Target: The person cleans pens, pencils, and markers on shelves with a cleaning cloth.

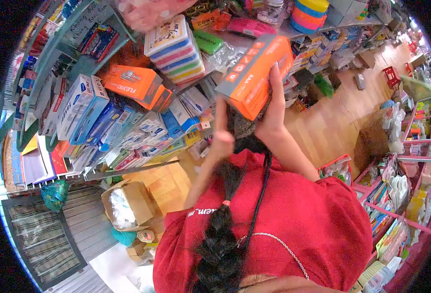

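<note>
An orange and grey cardboard box (254, 80) is held up in front of the shelf, tilted, with pale lettering on its faces. My right hand (273, 105) grips its right side, with the fingers reaching up along the edge. At the lower left corner, my left hand (221, 134) has a finger raised against the box; it is slightly blurred. Just below the box, between both hands, is a dark grey fuzzy thing (245, 126) whose kind I cannot make out. Similar orange boxes (132, 83) marked FLEXIO lie on the shelf to the left.
Stacked plastic cases (171, 46) and blue-white boxes (81, 105) fill the shelf. An open carton (130, 202) stands on the floor at lower left. A pink rack (401, 215) with packaged goods is on the right. A red stool (391, 77) stands farther off on the wooden floor.
</note>
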`<state>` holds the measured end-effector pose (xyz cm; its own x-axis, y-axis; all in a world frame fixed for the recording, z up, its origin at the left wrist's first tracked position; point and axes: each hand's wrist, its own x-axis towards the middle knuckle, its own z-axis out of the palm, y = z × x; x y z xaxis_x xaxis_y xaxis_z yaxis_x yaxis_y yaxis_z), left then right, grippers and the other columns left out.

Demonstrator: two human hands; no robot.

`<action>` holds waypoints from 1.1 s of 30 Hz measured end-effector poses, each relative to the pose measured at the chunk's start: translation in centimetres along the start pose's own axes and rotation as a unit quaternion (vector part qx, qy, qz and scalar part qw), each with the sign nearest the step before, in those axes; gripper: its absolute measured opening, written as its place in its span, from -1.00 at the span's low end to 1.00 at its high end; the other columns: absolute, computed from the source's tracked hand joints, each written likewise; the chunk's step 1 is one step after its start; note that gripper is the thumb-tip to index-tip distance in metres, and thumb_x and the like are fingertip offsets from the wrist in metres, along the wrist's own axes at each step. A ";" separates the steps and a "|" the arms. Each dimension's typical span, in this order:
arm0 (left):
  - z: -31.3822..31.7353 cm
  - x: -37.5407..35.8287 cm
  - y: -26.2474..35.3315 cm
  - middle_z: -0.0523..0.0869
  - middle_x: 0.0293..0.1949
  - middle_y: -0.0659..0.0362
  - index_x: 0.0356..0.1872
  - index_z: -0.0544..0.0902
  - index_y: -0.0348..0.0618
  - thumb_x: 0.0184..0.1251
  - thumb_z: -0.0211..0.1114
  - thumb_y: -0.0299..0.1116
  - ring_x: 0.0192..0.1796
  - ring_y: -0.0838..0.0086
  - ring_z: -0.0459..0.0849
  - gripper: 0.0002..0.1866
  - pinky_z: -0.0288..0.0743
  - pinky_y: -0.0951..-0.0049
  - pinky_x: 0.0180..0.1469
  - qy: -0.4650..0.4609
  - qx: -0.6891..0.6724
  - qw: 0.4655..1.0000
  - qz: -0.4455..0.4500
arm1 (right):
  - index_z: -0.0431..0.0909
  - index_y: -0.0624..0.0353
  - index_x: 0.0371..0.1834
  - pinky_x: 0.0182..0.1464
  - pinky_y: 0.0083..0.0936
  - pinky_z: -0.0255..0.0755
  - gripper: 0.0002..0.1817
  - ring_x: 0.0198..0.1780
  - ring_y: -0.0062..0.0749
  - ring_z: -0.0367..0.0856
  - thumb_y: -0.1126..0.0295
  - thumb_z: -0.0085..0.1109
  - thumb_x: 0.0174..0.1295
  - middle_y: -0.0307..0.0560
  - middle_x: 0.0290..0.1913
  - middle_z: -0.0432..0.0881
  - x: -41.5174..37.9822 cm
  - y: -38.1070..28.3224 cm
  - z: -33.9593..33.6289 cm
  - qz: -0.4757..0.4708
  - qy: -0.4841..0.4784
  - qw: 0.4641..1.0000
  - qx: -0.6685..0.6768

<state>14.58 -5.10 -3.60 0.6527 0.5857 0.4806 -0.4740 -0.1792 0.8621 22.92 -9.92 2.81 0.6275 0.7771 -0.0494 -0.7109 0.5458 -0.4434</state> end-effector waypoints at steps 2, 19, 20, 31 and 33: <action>1.0 -0.2 -0.6 0.08 0.28 -0.06 0.26 0.03 -0.37 -0.02 0.12 0.23 0.33 0.26 0.01 -0.01 -0.12 0.34 0.31 0.037 0.060 0.997 0.031 | 0.23 0.13 0.11 0.10 -0.32 0.33 -0.46 -0.01 -0.28 0.48 -0.04 -0.16 0.22 -0.05 0.00 0.46 0.2 0.6 -0.8 -0.012 0.015 1.000 -0.008; 0.0 -0.5 1.2 0.46 0.02 -0.19 -0.04 0.42 -0.42 0.35 -0.08 -0.17 0.03 0.07 0.48 -0.56 0.28 0.18 0.12 0.235 -0.059 0.947 0.210 | 0.20 0.10 0.13 0.02 -0.14 0.36 -0.40 -0.03 -0.12 0.48 -0.11 -0.16 0.18 -0.09 -0.05 0.48 1.5 -2.0 -1.1 -0.062 -0.042 0.997 -0.004; -0.3 0.0 1.4 0.34 0.12 -0.19 0.02 0.36 -0.24 0.34 -0.12 -0.07 0.12 0.03 0.38 -0.56 0.28 0.13 0.13 0.142 0.106 0.952 0.249 | 0.20 0.08 0.13 0.04 -0.19 0.36 -0.39 -0.07 -0.12 0.51 -0.13 -0.19 0.18 -0.08 -0.05 0.48 1.4 -1.7 -1.0 -0.050 -0.026 0.998 0.005; 2.8 3.8 4.9 0.43 0.08 -0.04 -0.17 0.59 -0.05 0.22 -0.01 -0.32 0.19 0.06 0.32 -0.75 0.00 0.06 0.24 0.101 0.425 0.838 0.327 | 0.32 0.17 0.07 0.11 -0.40 0.28 -0.42 0.02 -0.27 0.44 -0.06 -0.08 0.16 -0.04 0.03 0.45 -0.9 -0.6 0.6 0.058 -0.043 0.996 -0.050; 2.4 4.3 5.8 0.46 0.05 -0.05 -0.18 0.59 -0.09 0.24 -0.03 -0.33 0.15 0.06 0.36 -0.75 0.04 0.09 0.24 0.079 0.395 0.871 0.282 | 0.30 0.17 0.09 0.12 -0.40 0.27 -0.44 0.02 -0.30 0.44 -0.04 -0.10 0.18 -0.04 0.03 0.44 -0.6 -0.5 -0.1 0.073 -0.078 0.994 -0.012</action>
<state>16.05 -5.59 3.84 0.3289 0.3185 0.8891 -0.0988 -0.9247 0.3678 22.91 -10.67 2.98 0.4605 0.8873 0.0240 -0.7812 0.4180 -0.4636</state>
